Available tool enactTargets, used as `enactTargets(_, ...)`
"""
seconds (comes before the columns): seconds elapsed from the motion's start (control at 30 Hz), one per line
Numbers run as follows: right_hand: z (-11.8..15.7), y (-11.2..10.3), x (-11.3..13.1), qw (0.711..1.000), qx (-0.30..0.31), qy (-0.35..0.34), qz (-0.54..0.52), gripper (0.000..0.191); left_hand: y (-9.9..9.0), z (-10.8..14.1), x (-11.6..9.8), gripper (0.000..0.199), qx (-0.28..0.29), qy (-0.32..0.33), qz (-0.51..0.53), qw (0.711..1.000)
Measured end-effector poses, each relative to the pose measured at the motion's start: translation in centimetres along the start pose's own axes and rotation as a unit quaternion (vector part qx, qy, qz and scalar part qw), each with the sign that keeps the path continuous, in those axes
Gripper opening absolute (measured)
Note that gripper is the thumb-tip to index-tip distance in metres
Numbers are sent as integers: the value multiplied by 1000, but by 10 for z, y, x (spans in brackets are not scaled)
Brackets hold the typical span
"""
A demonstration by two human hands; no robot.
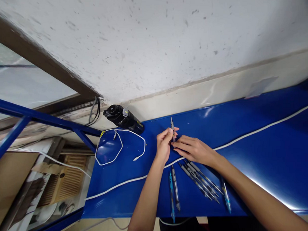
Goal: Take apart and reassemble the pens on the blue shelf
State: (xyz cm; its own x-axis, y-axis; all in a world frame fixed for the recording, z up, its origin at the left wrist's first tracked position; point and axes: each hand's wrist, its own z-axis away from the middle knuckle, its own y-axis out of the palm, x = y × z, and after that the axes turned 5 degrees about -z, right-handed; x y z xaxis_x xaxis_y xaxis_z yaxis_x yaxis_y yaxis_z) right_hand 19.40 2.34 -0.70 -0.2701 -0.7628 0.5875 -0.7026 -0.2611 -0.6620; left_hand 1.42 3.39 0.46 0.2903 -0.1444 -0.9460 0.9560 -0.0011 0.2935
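Above the blue table, a grey pen (172,125) stands nearly upright between my two hands, its tip pointing toward the wall. My left hand (165,140) is closed around the pen's grip with the thumb on it. The fingers of my right hand (192,148) pinch the lower end of the same pen; that end is partly hidden. Below my right hand lies a fan of several grey pens (199,179). A blue pen (171,195) and another grey pen (176,189) rest side by side under my left wrist. One more pen with a blue end (226,195) lies beside my right forearm.
A black bottle (126,120) leans in view by the wall at the back left. Near it a white charging cable (145,142) lies looped. A long white cord (258,128) crosses the blue table (271,158). Blue metal bars (53,117) edge the left side.
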Motion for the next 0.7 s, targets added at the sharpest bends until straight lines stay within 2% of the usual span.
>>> enactTargets(0.27,-1,3,2,1000,-20,-15,-10,30,0,0,1,36,-2,6,-21,1000)
enactTargets(0.43,-5,-1,8,1000,-1,-2,22,29,1,0,2,38,1,14,-27,1000)
enactTargets(0.7,-6,-9,12,996,40,26,69,39,-5,-7,7,56,-87,98,-33,991)
